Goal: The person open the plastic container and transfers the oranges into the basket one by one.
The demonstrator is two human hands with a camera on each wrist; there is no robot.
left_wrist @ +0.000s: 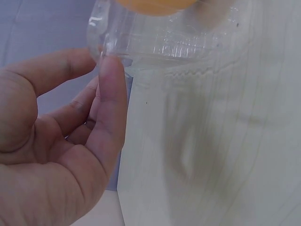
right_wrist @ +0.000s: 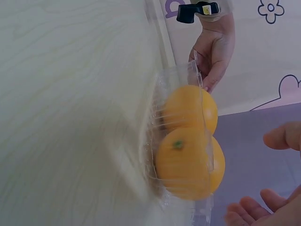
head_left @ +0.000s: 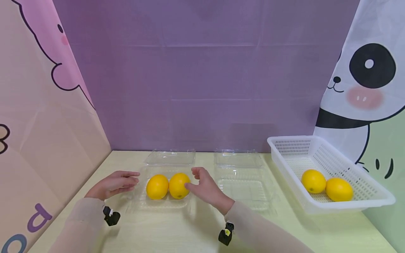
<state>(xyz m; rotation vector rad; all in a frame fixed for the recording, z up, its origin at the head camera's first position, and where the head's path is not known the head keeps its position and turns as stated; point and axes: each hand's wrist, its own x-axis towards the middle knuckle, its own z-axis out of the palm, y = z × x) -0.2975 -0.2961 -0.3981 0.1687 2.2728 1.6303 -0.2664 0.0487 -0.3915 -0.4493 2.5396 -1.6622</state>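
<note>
Two oranges, a left orange (head_left: 157, 187) and a right orange (head_left: 179, 186), sit side by side in the base of a clear plastic clamshell box (head_left: 164, 203). Its raised lid (head_left: 171, 157) stands behind them. My left hand (head_left: 114, 183) is at the box's left edge; in the left wrist view, thumb and finger of this hand (left_wrist: 70, 127) pinch the clear rim. My right hand (head_left: 207, 188) is beside the right orange, fingers spread and curved, holding nothing. In the right wrist view a gap separates its fingertips (right_wrist: 247, 209) from the oranges (right_wrist: 188, 162).
A second clear clamshell box (head_left: 242, 189), its lid (head_left: 238, 159) raised, stands to the right. Farther right is a white perforated basket (head_left: 341, 158) holding two more oranges (head_left: 326, 186). A purple backdrop (head_left: 202, 77) rises behind the pale table (head_left: 152, 232).
</note>
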